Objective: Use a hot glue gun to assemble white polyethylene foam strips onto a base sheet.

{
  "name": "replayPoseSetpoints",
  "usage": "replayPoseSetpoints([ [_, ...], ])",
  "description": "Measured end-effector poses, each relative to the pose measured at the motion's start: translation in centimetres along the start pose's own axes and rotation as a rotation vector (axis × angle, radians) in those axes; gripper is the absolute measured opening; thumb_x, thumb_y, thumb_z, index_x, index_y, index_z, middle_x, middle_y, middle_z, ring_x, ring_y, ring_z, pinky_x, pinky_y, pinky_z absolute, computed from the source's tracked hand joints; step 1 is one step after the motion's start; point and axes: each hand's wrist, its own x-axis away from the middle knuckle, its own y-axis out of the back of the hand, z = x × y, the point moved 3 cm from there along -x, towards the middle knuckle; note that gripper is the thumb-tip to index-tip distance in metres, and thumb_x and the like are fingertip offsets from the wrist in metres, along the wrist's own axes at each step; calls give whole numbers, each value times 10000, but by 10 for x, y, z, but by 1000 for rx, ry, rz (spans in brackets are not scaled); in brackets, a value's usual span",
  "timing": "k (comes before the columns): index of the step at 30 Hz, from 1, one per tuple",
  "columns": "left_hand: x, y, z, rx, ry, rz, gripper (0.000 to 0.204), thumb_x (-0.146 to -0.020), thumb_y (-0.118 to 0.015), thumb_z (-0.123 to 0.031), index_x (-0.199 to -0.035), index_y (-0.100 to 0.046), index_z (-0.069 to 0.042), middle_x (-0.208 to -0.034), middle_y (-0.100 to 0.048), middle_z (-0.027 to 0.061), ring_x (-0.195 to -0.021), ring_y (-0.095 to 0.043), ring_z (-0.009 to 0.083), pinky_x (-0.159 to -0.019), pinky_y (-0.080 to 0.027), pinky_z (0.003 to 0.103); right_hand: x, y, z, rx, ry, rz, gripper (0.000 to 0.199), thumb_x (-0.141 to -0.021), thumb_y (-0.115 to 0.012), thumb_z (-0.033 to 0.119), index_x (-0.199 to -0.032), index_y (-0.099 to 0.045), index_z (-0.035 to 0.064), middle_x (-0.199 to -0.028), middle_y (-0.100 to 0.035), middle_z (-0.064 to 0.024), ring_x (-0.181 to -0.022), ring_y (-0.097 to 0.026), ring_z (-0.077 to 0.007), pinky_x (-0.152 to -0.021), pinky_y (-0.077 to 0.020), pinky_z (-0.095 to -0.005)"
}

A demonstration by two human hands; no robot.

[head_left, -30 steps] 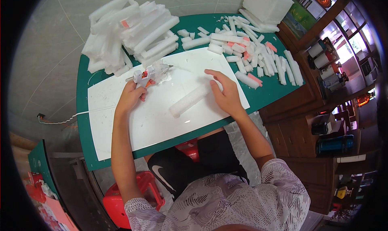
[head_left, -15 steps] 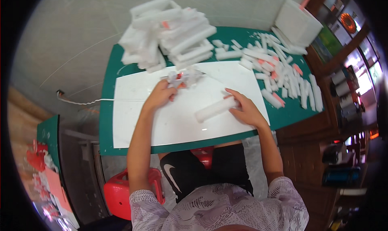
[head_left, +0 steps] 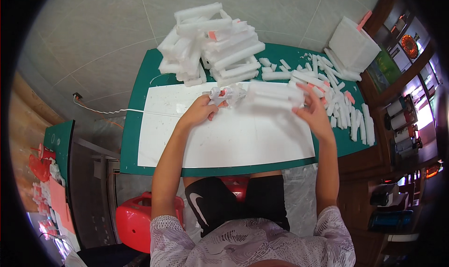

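My left hand (head_left: 201, 110) is closed around a white corded glue gun (head_left: 220, 95) with orange-red parts, near the far edge of the white board (head_left: 224, 140). Something whitish and crumpled-looking covers its front end; I cannot make out what. My right hand (head_left: 314, 115) grips the right end of a white foam block (head_left: 275, 97) between thumb and fingers. The block is smeared by motion and lies roughly level, its left end close to the glue gun's front.
A tall stack of white foam pieces (head_left: 234, 47) stands at the back of the green table (head_left: 149, 70). Small foam strips (head_left: 343, 108) and pink bits lie at the right. A white foam box (head_left: 353, 45) sits at the far right corner. A white cord (head_left: 135, 111) crosses from the left.
My right hand has carried the foam block away from me and to the right, from the board's middle to its far side. The left hand stays at the glue gun; the view has shifted slightly.
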Motion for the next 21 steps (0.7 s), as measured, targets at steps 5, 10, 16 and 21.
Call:
replayPoseSetpoints([
  [5, -3, -3, 6, 69, -30, -21, 410, -742, -533, -57, -1127, -612, 58, -869, -621, 68, -604, -519, 118, -540, -480, 273, -56, -14, 97, 4, 264, -70, 599, -814, -719, 56, -1365, -484, 59, -1090, -659, -71, -963, -575, -127, -876, -449, -255],
  [10, -8, -1, 11, 33, -41, 29, 371, -753, -543, -57, -1100, -617, 53, -781, -549, 66, -594, -521, 129, -547, -469, 279, -95, -12, 131, -97, 302, -48, 602, -842, -719, 131, -1366, -448, 11, -1126, -654, -106, -1005, -583, -139, -918, -430, -278],
  [16, -5, -1, 10, 22, -24, 45, 356, -778, -561, -57, -1114, -612, 50, -788, -563, 80, -566, -520, 133, -536, -452, 286, -123, -14, 134, -303, 276, -26, 701, -850, -735, 170, -1400, -348, -27, -1206, -624, -140, -1061, -579, -159, -928, -435, -313],
  [21, 1, -6, -7, 15, -70, 31, 367, -768, -551, -50, -1114, -612, 58, -748, -570, 71, -553, -518, 131, -529, -445, 283, -160, -23, 156, -254, 295, 22, 753, -845, -753, 203, -1415, -326, -41, -1126, -633, -124, -1022, -574, -167, -915, -451, -340],
])
